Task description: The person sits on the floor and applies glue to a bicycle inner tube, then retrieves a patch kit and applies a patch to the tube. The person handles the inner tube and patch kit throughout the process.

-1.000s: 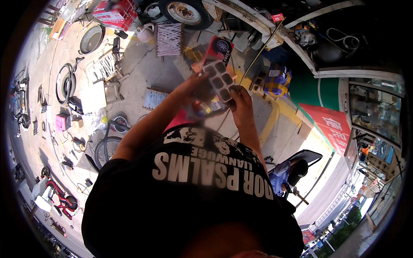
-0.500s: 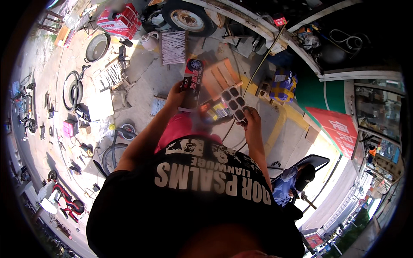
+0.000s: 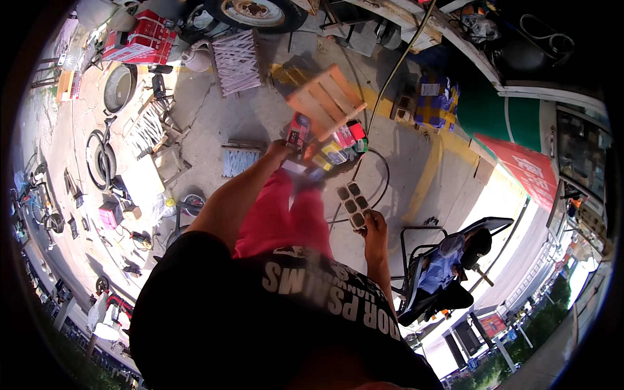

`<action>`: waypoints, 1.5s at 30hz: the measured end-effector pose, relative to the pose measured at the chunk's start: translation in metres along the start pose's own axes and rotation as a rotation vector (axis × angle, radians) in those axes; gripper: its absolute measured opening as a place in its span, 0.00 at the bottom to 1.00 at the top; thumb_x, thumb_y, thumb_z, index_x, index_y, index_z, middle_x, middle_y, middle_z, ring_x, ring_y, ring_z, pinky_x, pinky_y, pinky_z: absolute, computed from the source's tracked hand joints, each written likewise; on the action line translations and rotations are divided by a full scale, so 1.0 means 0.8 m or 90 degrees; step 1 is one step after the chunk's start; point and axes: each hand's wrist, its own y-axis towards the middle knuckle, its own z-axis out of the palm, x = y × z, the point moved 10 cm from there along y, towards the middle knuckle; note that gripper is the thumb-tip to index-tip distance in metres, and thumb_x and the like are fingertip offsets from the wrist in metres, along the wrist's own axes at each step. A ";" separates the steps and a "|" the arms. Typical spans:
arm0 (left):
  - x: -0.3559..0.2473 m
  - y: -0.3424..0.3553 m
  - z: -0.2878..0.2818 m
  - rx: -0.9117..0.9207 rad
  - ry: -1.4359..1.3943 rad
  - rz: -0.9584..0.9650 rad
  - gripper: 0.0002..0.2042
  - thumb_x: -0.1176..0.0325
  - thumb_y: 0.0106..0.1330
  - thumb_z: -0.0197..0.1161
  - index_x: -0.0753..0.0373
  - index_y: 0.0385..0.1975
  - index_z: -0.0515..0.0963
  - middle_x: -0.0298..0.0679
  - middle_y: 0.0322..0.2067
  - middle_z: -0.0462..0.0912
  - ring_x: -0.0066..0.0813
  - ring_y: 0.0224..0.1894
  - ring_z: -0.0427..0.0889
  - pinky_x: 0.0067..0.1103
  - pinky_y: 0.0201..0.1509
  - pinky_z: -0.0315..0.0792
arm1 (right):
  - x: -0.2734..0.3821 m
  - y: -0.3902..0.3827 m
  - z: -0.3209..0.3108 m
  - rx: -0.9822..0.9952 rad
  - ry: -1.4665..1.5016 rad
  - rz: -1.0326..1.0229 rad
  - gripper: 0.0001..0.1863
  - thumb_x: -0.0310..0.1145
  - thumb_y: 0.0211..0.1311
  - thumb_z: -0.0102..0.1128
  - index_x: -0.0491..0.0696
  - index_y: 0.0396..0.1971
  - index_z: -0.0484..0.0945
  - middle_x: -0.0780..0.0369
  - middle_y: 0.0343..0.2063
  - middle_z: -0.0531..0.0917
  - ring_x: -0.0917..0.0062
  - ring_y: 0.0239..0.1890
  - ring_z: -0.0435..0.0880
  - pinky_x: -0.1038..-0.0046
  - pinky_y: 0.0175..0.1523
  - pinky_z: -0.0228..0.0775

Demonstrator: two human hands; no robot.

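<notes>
My left hand [image 3: 279,151] is closed round the near end of a red and black cardboard box [image 3: 299,129], held low beside several small coloured boxes [image 3: 335,153]. Those boxes lie near the edge of an orange-brown slatted wooden piece [image 3: 327,101]. My right hand [image 3: 374,225] pinches the near end of a pale sheet [image 3: 345,192] carrying two rows of dark rounded patches. The sheet is tilted and apart from the boxes. What lies just under my left hand is partly blurred.
A stool with a woven white seat [image 3: 239,62] stands ahead, a smaller one [image 3: 240,160] left of my legs. A hose [image 3: 388,177] curls on the ground. At right a person [image 3: 443,263] sits in a chair. A wrapped blue and yellow parcel [image 3: 437,104] stands front right.
My left hand has lowered the red and black box toward the small boxes. My right hand has drawn the patch sheet back toward my body. The whole view has shifted.
</notes>
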 end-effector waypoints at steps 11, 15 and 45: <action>-0.060 0.160 0.033 -0.088 0.233 0.018 0.39 0.62 0.47 0.75 0.65 0.59 0.65 0.46 0.45 0.79 0.33 0.43 0.80 0.27 0.41 0.74 | -0.022 0.039 -0.012 -0.030 -0.011 -0.053 0.10 0.32 0.66 0.50 0.42 0.40 0.73 0.64 0.30 0.78 0.82 0.29 0.76 0.79 0.33 0.70; -0.126 0.050 0.119 0.182 0.183 0.121 0.22 0.64 0.58 0.66 0.67 0.50 0.73 0.40 0.39 0.80 0.24 0.36 0.78 0.21 0.37 0.73 | 0.034 0.040 0.027 0.039 -0.102 -0.092 0.09 0.29 0.65 0.51 0.41 0.41 0.74 0.64 0.28 0.79 0.83 0.29 0.76 0.80 0.33 0.69; -0.226 -0.404 0.150 0.264 0.154 0.499 0.28 0.64 0.52 0.66 0.63 0.54 0.67 0.49 0.44 0.77 0.44 0.48 0.77 0.30 0.51 0.71 | 0.236 -0.097 0.137 0.474 -0.019 -0.324 0.21 0.27 0.49 0.61 0.41 0.45 0.71 0.64 0.32 0.79 0.80 0.32 0.79 0.77 0.34 0.73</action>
